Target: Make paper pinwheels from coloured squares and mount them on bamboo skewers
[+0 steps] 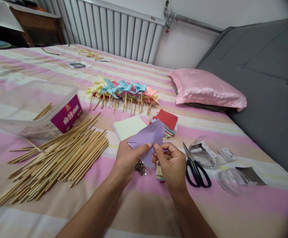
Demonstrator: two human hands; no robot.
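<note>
Left hand [126,160] and right hand [171,163] pinch a folded lilac paper sheet [147,137], matte and creased, above the striped bedspread [139,205]. Smooth bamboo sticks [59,158] lie fanned to the left; black-handled scissors [196,167] lie just right; paper pinwheels [124,91] rest beyond.

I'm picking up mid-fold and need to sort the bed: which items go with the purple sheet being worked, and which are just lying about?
In use:
left hand and right hand, both pinching the purple paper
paper stacks
wooden sticks
finished pinwheels
scissors
metal pins

Lying about:
pink pillow
clear plastic box
clear packaging
</note>
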